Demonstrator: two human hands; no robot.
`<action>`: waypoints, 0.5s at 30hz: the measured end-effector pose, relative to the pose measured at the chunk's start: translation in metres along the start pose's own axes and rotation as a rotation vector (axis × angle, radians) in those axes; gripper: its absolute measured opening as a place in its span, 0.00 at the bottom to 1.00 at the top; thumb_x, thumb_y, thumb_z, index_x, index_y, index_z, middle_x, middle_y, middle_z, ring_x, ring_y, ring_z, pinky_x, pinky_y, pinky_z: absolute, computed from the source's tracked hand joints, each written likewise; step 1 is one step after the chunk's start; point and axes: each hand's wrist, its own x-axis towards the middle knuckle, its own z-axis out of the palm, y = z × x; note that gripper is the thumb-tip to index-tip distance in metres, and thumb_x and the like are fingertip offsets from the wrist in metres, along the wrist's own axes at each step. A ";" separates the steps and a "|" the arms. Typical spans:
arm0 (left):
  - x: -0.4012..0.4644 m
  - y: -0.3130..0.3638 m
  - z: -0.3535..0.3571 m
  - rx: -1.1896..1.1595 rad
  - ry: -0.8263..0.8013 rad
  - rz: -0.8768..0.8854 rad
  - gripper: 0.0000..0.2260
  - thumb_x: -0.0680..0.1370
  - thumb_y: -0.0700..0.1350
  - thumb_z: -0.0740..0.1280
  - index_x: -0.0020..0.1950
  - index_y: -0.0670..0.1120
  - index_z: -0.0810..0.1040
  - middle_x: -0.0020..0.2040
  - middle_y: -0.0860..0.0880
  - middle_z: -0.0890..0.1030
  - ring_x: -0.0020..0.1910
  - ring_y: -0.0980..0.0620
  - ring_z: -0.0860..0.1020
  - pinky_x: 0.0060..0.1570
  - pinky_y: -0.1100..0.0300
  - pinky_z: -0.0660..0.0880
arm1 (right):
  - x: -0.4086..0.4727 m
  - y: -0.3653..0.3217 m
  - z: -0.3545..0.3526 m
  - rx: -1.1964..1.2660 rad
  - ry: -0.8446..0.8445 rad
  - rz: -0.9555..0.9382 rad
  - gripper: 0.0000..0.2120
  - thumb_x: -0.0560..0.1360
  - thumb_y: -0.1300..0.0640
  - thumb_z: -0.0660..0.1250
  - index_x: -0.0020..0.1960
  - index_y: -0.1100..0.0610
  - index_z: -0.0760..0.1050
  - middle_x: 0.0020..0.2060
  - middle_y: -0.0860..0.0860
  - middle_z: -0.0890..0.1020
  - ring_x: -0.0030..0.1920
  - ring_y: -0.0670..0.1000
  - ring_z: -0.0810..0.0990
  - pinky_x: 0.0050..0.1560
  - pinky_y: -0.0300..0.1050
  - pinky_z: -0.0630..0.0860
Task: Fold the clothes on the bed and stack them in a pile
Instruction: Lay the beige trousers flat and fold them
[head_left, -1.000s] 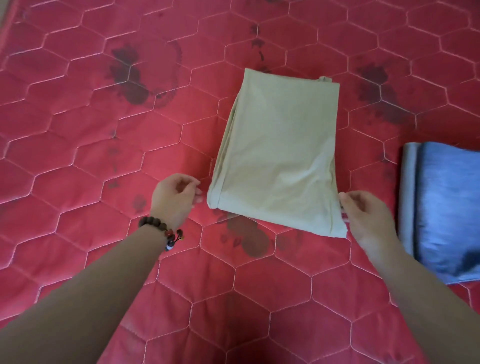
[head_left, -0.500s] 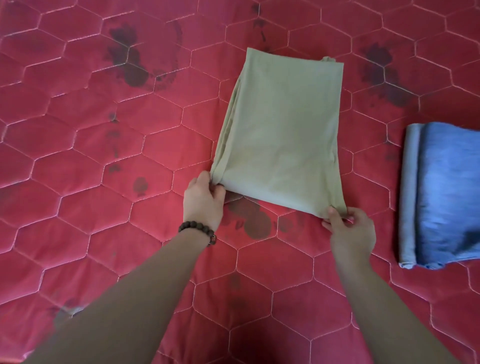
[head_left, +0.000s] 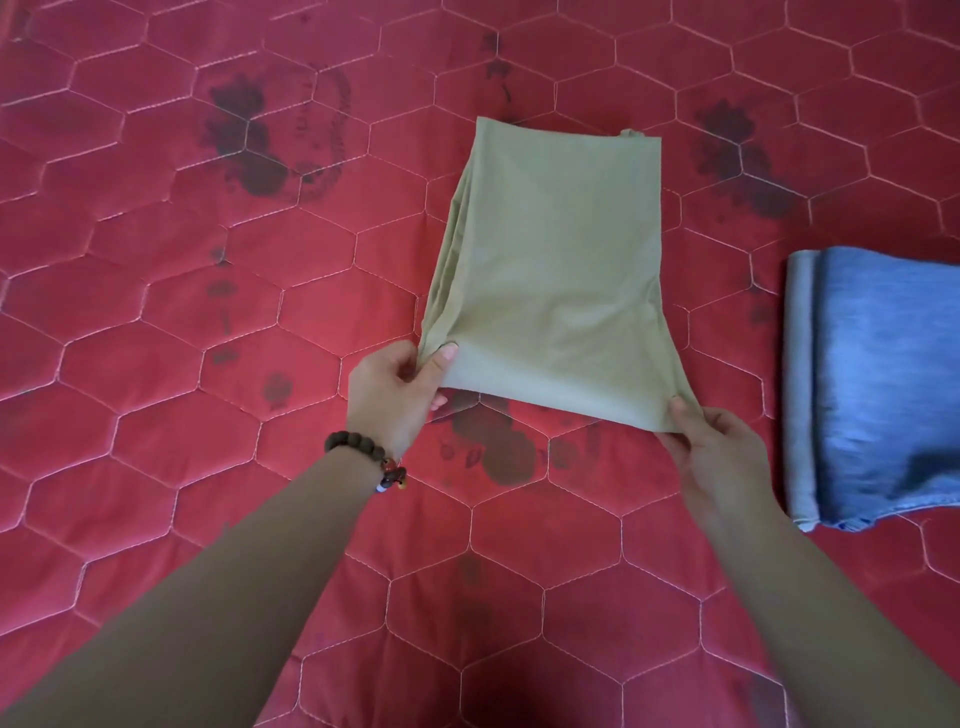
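A folded olive-green garment (head_left: 556, 270) lies in the middle of the red quilted bed (head_left: 208, 322). My left hand (head_left: 395, 395), with a bead bracelet on the wrist, pinches its near left corner between thumb and fingers. My right hand (head_left: 719, 457) pinches its near right corner. The near edge is lifted a little off the bed, while the far end still lies flat. A folded blue garment (head_left: 883, 384) lies on the bed to the right, apart from both hands.
The bed cover has hexagon stitching and several dark stains (head_left: 493, 447), one just under the lifted edge. Bare cover stretches to the left and in front of me.
Both hands came in from beside the green garment, took hold of its near corners and raised the near edge.
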 end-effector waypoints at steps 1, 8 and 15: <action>0.001 -0.001 0.000 0.071 0.023 0.025 0.22 0.79 0.53 0.64 0.41 0.33 0.76 0.33 0.37 0.80 0.27 0.58 0.79 0.30 0.64 0.73 | 0.001 -0.001 -0.001 0.009 -0.008 -0.001 0.10 0.78 0.63 0.66 0.39 0.61 0.71 0.43 0.56 0.80 0.48 0.50 0.81 0.57 0.44 0.78; 0.007 -0.010 -0.019 -0.090 -0.045 -0.183 0.18 0.80 0.57 0.60 0.49 0.44 0.80 0.46 0.48 0.83 0.38 0.53 0.84 0.41 0.57 0.82 | 0.009 -0.005 -0.015 -0.029 -0.082 0.064 0.05 0.79 0.61 0.64 0.53 0.63 0.73 0.52 0.57 0.80 0.52 0.53 0.82 0.50 0.46 0.82; 0.007 -0.005 0.010 -0.041 -0.192 -0.274 0.24 0.77 0.54 0.68 0.49 0.31 0.76 0.45 0.42 0.79 0.47 0.44 0.83 0.47 0.53 0.82 | 0.011 -0.010 -0.017 -0.089 -0.098 0.070 0.12 0.76 0.58 0.69 0.55 0.66 0.75 0.53 0.59 0.82 0.54 0.54 0.82 0.47 0.42 0.82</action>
